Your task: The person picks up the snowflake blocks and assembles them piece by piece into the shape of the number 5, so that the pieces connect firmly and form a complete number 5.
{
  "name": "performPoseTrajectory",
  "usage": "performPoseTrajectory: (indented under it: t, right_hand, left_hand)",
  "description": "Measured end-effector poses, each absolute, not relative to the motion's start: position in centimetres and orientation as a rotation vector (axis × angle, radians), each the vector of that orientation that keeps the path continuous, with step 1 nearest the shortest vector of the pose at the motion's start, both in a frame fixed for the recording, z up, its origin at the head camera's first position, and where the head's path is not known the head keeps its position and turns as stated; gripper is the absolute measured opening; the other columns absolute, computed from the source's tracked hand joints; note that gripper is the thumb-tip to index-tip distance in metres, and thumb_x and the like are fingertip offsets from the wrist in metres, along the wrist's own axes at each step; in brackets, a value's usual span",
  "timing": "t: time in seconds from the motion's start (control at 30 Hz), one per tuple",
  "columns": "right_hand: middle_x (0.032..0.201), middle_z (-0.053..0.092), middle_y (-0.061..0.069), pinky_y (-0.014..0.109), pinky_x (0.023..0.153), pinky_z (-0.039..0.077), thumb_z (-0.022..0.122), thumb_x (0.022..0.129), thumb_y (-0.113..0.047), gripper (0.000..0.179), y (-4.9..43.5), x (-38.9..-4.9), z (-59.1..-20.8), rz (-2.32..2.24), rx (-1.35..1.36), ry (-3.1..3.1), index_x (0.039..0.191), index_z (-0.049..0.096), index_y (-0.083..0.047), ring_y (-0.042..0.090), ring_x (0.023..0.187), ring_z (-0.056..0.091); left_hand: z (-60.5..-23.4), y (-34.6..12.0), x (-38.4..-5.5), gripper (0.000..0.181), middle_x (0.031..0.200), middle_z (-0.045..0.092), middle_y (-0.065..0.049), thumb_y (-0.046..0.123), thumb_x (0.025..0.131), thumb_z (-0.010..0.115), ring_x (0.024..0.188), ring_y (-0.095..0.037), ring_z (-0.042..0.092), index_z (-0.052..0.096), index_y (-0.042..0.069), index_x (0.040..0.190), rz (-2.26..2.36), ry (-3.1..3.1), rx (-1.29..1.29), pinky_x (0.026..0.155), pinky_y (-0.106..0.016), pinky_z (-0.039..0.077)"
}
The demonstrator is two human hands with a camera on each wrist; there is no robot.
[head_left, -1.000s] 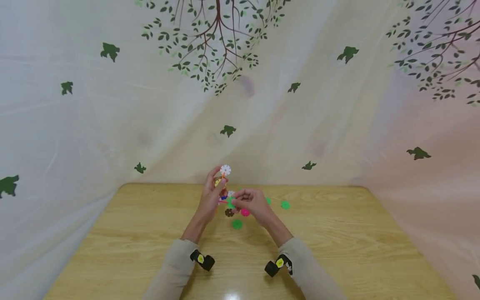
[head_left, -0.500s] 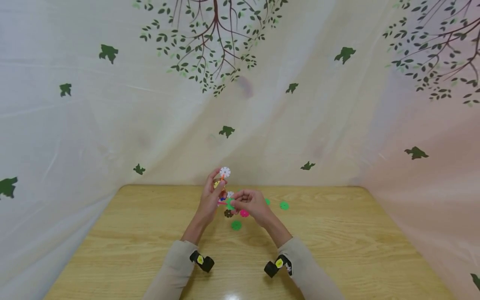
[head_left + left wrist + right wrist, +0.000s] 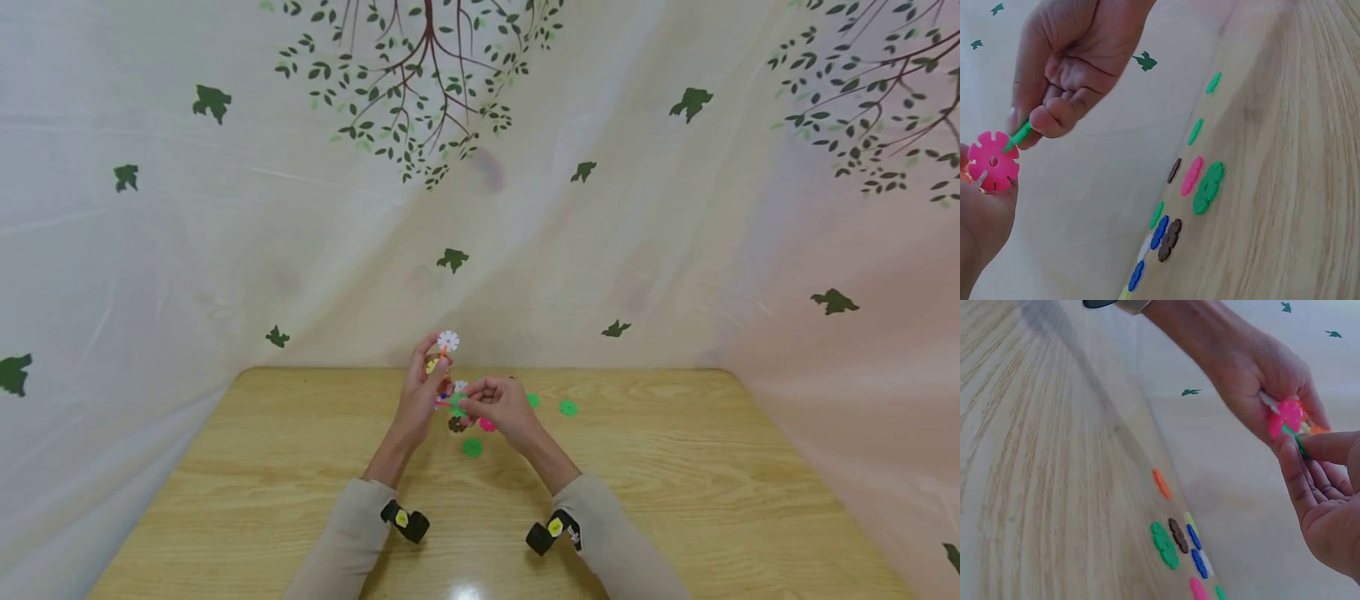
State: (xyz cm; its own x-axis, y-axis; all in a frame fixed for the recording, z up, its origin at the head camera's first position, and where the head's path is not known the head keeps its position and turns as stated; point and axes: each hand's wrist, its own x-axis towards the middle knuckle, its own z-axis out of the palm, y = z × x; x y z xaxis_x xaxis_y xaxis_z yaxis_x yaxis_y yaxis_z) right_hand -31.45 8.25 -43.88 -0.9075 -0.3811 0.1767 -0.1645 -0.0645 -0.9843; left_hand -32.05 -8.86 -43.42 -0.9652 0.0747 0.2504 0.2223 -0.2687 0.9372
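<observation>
My left hand (image 3: 416,410) holds a joined chain of slotted snowflake discs. A white disc (image 3: 448,340) tops it, with orange and a yellow disc (image 3: 432,366) below. A pink disc (image 3: 985,150) sticks out of the same hand on the side facing my right hand (image 3: 512,410). Thumb and fingertips of the right hand pinch a green disc (image 3: 1020,132), seen edge-on in the left wrist view. Its edge meets the rim of the pink disc at a slot; how deep it sits cannot be told. The left palm hides part of the chain.
Loose discs lie on the wooden table (image 3: 300,483) below and beyond the hands: a green disc (image 3: 472,448), a brown disc (image 3: 457,425), another green disc (image 3: 568,408), an orange disc (image 3: 1161,483) and several more. A printed cloth (image 3: 525,275) hangs behind the table's far edge.
Both hands stay almost in place, still meeting at the pink and green discs. In the head view the pink edge now overlaps the green disc slightly more.
</observation>
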Motion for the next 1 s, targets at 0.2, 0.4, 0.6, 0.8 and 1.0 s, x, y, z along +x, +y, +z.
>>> performPoseTrajectory:
  t: [0.2,0.4,0.6,0.8,1.0]
  right_hand:
    - [0.08,0.073,-0.002,0.029,0.069,0.061,0.069,0.093,0.002,0.021,8.7,-31.4,-44.1,-2.099,-0.589,2.013,0.107,0.063,0.017,0.015,0.068,0.072]
    - [0.084,0.074,-0.003,0.049,0.082,0.062,0.068,0.096,-0.003,0.023,9.6,-31.4,-43.6,-2.009,-0.593,2.044,0.111,0.063,0.014,0.013,0.072,0.073]
    - [0.086,0.074,-0.003,0.055,0.086,0.06,0.069,0.097,-0.008,0.024,10.5,-31.9,-43.0,-1.93,-0.597,2.111,0.112,0.065,0.01,0.016,0.076,0.073]
    - [0.09,0.075,0.011,0.04,0.078,0.063,0.068,0.097,-0.007,0.023,11.6,-32.8,-42.7,-1.931,-0.61,2.153,0.112,0.065,0.01,0.019,0.076,0.072]
    - [0.102,0.071,0.029,0.045,0.081,0.063,0.066,0.097,-0.003,0.025,12.0,-33.1,-42.4,-1.899,-0.619,2.167,0.115,0.064,0.014,0.012,0.074,0.071]
  left_hand:
    - [-43.5,-8.6,-31.9,0.052,0.117,0.047,-0.005,0.014,0.109,0.046,0.076,-0.008,0.05,0.029,0.012,0.158,-2.384,-1.847,-0.374,0.068,-0.019,0.046]
    - [-43.6,-8.5,-31.9,0.054,0.119,0.049,-0.007,0.015,0.109,0.045,0.082,-0.01,0.051,0.026,0.014,0.159,-2.384,-1.873,-0.366,0.073,-0.018,0.049]
    - [-43.4,-8.9,-31.9,0.058,0.119,0.057,-0.009,0.02,0.107,0.053,0.095,-0.013,0.055,0.028,0.021,0.159,-2.394,-1.979,-0.402,0.083,-0.024,0.05]
    - [-44.0,-9.5,-31.9,0.049,0.124,0.059,-0.012,0.019,0.1,0.065,0.113,-0.03,0.06,0.048,0.009,0.145,-2.366,-2.243,-0.489,0.106,-0.051,0.049]
    - [-44.7,-9.2,-32.1,0.041,0.112,0.064,-0.006,0.015,0.096,0.071,0.106,-0.028,0.066,0.058,-0.004,0.129,-2.414,-2.267,-0.514,0.107,-0.059,0.049]
